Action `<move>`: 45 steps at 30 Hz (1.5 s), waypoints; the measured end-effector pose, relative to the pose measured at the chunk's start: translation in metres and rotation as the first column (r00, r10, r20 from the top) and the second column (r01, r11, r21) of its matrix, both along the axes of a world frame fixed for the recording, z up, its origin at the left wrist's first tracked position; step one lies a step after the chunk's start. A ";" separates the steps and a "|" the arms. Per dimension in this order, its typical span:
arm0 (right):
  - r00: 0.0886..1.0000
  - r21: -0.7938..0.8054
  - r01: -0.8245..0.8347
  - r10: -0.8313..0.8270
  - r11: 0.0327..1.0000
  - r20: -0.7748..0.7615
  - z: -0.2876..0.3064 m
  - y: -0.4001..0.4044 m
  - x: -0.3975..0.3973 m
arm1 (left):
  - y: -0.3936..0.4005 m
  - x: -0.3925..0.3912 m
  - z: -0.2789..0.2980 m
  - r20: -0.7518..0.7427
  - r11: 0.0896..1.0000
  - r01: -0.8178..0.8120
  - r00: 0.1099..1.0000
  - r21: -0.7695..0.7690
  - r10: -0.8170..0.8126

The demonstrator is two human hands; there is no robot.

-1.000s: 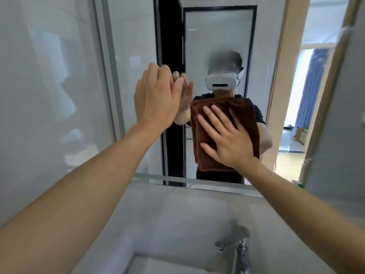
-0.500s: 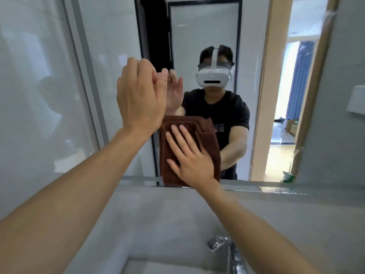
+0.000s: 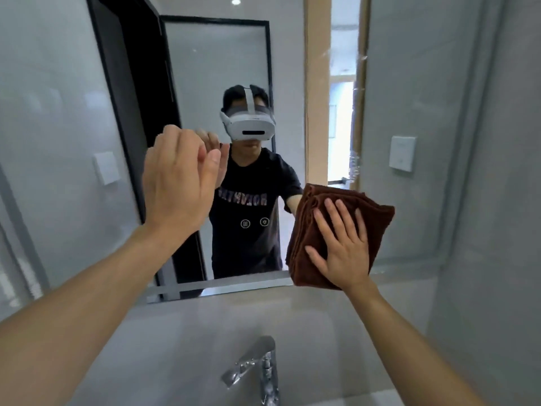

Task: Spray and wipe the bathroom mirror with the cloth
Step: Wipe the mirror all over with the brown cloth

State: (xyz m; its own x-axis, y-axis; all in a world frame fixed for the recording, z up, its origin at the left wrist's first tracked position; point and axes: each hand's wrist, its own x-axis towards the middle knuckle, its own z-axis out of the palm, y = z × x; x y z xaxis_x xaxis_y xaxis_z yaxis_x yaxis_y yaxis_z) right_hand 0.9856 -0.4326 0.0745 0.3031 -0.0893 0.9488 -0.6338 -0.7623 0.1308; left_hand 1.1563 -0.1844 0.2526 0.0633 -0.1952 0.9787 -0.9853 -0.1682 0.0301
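Note:
The bathroom mirror [image 3: 205,68] fills the wall ahead and reflects a person with a white headset. A folded brown cloth [image 3: 377,218] lies flat against the mirror's lower right corner, overlapping its bottom edge. My right hand [image 3: 341,247] presses on the cloth with fingers spread. My left hand [image 3: 178,183] is raised with its palm toward the glass left of centre, fingers together, holding nothing. Whether it touches the glass I cannot tell. No spray bottle is in view.
A chrome tap [image 3: 260,367] stands below at the basin's back. A grey tiled ledge [image 3: 234,312] runs under the mirror. On the right wall sits a white switch plate [image 3: 401,153]. An open doorway shows in the reflection.
My right hand has slid the cloth from the mirror's lower middle to its lower right corner. My left hand stays raised at the glass; the view has shifted right.

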 end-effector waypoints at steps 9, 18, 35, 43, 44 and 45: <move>0.966 0.210 0.069 -0.118 0.975 0.232 -0.017 -0.064 -0.082 | -0.080 -0.080 -0.037 0.226 0.958 -0.043 0.974 0.284 -0.023; 0.895 0.316 0.025 -0.162 0.948 0.416 -0.019 -0.039 -0.052 | -0.088 -0.075 -0.057 0.157 0.945 0.070 0.980 0.320 -0.126; 0.960 0.177 0.036 -0.083 0.984 0.266 -0.026 -0.071 -0.089 | -0.102 -0.095 -0.035 0.205 0.961 0.093 0.967 0.259 -0.149; 0.948 0.173 0.098 -0.144 0.980 0.282 -0.006 -0.109 -0.132 | -0.074 -0.058 -0.041 0.235 0.964 0.044 0.966 0.263 -0.109; 0.945 0.176 0.099 -0.148 0.979 0.292 -0.002 -0.105 -0.128 | -0.064 -0.045 -0.041 0.230 0.966 0.027 0.969 0.258 -0.088; 0.943 0.173 0.098 -0.147 0.980 0.297 0.005 -0.099 -0.120 | -0.054 -0.032 -0.041 0.226 0.967 0.002 0.972 0.254 -0.061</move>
